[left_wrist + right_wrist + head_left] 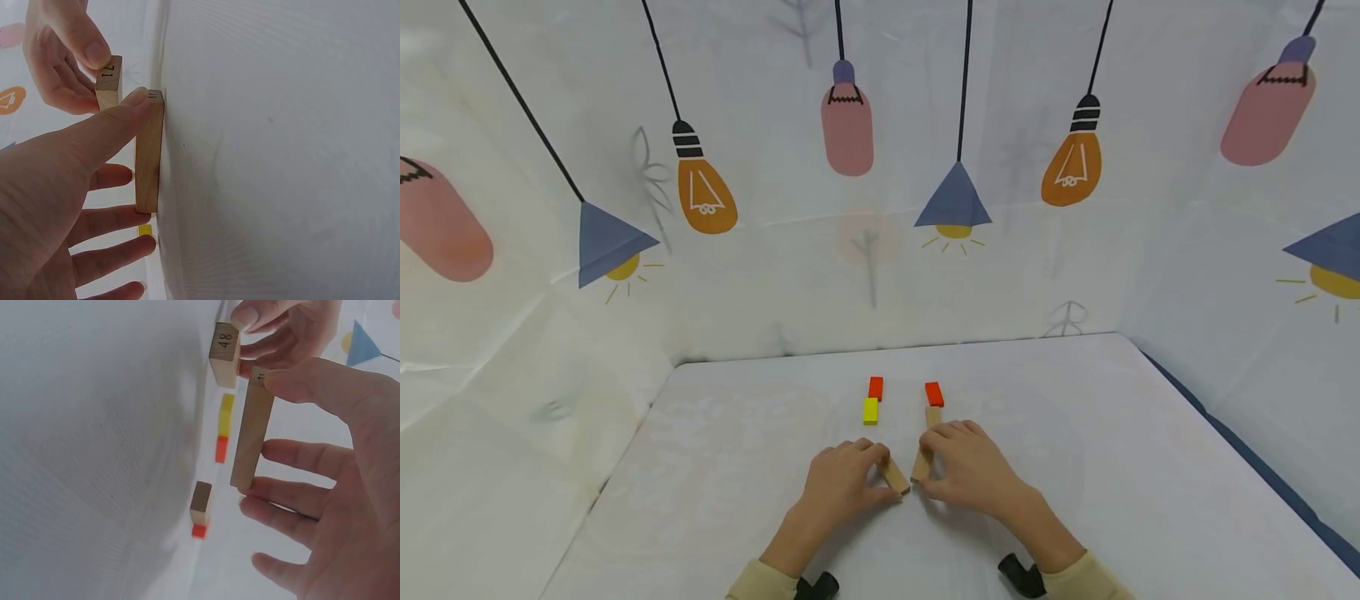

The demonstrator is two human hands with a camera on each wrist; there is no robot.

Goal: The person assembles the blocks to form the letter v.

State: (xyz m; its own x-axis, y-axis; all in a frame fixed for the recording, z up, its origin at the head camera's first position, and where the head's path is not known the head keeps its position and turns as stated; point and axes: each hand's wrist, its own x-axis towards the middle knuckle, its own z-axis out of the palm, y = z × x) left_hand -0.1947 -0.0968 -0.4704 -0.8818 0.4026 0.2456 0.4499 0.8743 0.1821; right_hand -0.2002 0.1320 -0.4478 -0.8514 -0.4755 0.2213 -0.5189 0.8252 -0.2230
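My left hand (847, 479) pinches a wooden block (893, 476) lengthwise, thumb on its near end and fingers at its far end. In the right wrist view that block's end (225, 341) reads 48. My right hand (973, 467) holds a second wooden block (922, 465) the same way; its end (109, 72) reads 71 in the left wrist view. The near ends of both blocks lie close together in the head view. Beyond the right hand lies a third wooden block (933, 415), with a red block (934, 394) at its far end.
On the white table (760, 408), a yellow block (870, 411) lies ahead of the left hand, with another red block (876, 387) right behind it. A white sheet (775, 283) printed with lamps hangs along the table's back and sides.
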